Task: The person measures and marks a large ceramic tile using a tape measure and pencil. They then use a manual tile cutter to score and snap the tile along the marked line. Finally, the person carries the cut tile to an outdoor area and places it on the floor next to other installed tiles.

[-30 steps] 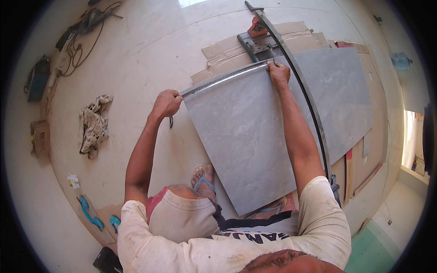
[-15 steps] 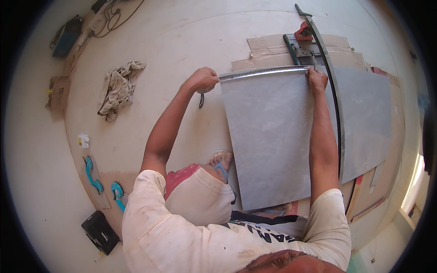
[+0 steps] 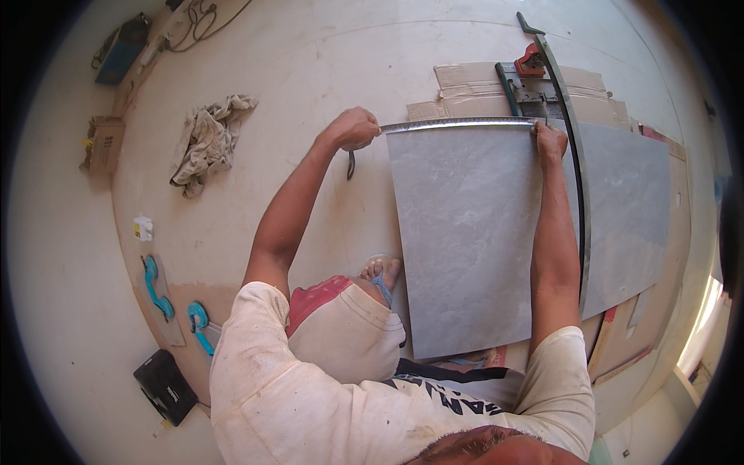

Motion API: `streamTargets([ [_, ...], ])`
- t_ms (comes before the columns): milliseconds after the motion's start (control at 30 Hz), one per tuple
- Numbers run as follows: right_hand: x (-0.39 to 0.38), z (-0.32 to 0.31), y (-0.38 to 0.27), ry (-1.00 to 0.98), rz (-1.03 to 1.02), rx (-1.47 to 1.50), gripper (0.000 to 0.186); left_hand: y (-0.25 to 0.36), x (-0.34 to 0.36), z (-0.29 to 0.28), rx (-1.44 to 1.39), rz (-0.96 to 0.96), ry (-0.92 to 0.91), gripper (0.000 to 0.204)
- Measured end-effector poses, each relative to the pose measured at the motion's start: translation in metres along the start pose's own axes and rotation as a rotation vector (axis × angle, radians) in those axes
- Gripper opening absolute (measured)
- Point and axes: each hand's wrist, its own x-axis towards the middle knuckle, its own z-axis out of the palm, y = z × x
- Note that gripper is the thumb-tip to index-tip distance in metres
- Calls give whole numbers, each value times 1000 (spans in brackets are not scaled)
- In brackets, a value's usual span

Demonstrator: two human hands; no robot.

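Note:
A silvery tape measure [image 3: 457, 123] is stretched along the far edge of a large grey tile [image 3: 465, 240]. My left hand [image 3: 355, 129] is closed around its case end, just past the tile's far left corner; the case is hidden in the fingers and a dark strap [image 3: 351, 165] dangles below. My right hand [image 3: 550, 142] pinches the other end of the blade at the tile's far edge. Right beside that hand, the long metal rail of a tile cutter [image 3: 572, 155] crosses over the grey surface, which continues on the rail's right side.
Cardboard sheets [image 3: 457, 89] lie under the cutter's far end, near its red part [image 3: 531, 60]. To the left are a crumpled cloth [image 3: 209, 143], turquoise suction lifters [image 3: 158, 291], a black case [image 3: 166, 387] and a cardboard box [image 3: 105, 145]. A cable [image 3: 203, 23] coils at the far left.
The view has shifted slightly. Both hands and the stretched tape measure keep nearly the same place along the tile's far edge.

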Motion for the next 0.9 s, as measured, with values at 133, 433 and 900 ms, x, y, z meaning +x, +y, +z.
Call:
streamTargets([
  [133,4,-2,6,29,-29,-33,32,2,3,0,23,17,13,29],
  [433,-35,-35,-15,-131,40,188,28,19,-36,-3,-50,53,66,28],
  [900,-139,-161,42,-265,-368,172,32,72,-189,54,-151,-76,6,24],
])
